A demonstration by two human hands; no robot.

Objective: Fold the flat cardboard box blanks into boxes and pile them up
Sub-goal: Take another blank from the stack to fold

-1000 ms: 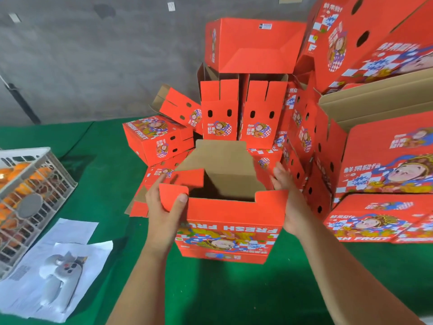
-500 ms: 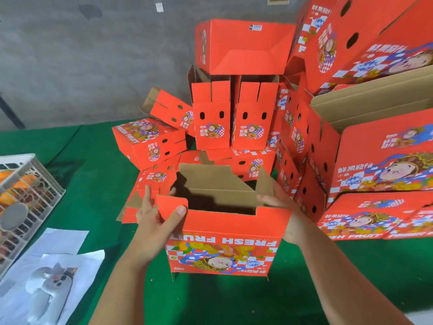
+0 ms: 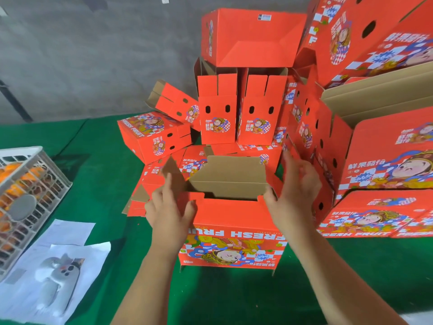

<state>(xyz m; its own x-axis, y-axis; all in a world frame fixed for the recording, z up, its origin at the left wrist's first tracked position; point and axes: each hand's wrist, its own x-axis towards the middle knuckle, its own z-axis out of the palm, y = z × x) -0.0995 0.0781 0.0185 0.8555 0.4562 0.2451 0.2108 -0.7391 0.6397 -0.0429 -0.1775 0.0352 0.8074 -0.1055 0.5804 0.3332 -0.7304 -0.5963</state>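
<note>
End flaps let go, box squared up on the table

The half-folded orange fruit box (image 3: 230,233) has been brought closer and stood on the green table cloth (image 3: 98,174), just in front of the pile of finished boxes (image 3: 236,109). Its left corner is pinched by the left hand (image 3: 167,214), where the flap was gripped a second ago. The right hand (image 3: 294,195) has been opened, fingers relaxed against the right end. The flaps remain to be tucked.
</note>
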